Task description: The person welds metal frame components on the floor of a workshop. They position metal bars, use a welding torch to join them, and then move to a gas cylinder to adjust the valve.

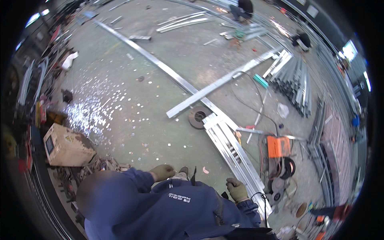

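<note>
My left hand (163,172), in an olive-green work glove, hangs in front of my blue jacket with its fingers curled in. Nothing shows in it. My right hand (237,189), gloved alike, is also closed, and no object can be seen in its grip. It is nearest to a bundle of long silvery metal profiles (234,154) that runs forward from my right side. Whether the hand touches them I cannot tell. Ahead, a metal beam (224,87) lies crosswise over another long beam (148,56).
A dark round coil (197,117) lies by the crossing. An orange machine (279,147) stands at right, a worn cream box (68,146) at left. Small shiny offcuts (96,110) litter the floor. Stacked profiles (294,84) and two crouching people (242,10) are farther off, with sparks nearby.
</note>
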`<state>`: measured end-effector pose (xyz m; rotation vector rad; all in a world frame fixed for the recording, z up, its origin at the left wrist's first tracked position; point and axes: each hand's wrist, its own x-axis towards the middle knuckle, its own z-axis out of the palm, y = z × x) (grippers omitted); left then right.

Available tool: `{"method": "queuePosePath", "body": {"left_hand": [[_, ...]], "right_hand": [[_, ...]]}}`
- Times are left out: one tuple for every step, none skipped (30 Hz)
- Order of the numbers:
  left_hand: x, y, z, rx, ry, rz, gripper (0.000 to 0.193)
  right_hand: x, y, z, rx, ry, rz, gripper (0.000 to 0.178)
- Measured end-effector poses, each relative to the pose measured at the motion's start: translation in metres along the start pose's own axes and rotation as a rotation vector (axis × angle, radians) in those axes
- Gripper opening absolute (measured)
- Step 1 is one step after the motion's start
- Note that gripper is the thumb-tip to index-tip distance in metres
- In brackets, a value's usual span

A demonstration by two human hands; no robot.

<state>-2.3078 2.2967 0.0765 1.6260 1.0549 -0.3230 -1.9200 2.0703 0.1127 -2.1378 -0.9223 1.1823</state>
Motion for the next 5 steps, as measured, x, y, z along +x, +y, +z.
{"method": "queuePosePath", "body": {"left_hand": [[-0.020, -0.051, 0.007, 0.068, -0.002, -0.056, 0.045], [-0.025, -0.088, 0.015, 0.141, -0.022, -0.091, 0.044], [-0.030, -0.098, 0.012, 0.404, -0.296, -0.043, 0.048], [-0.062, -0.099, 0.010, 0.652, -0.575, -0.030, 0.051], [-0.104, -0.110, 0.038, 0.619, -0.569, -0.055, 0.051]], "right_hand": [[0.011, 0.010, 0.003, -0.108, -0.042, 0.009, 0.030], [0.019, 0.025, -0.003, -0.219, -0.056, 0.030, 0.032], [0.029, 0.029, -0.008, -0.329, -0.064, 0.057, 0.034], [0.034, 0.010, -0.008, -0.421, -0.224, 0.130, 0.035], [0.035, -0.015, -0.012, -0.514, -0.368, 0.211, 0.037]]}}
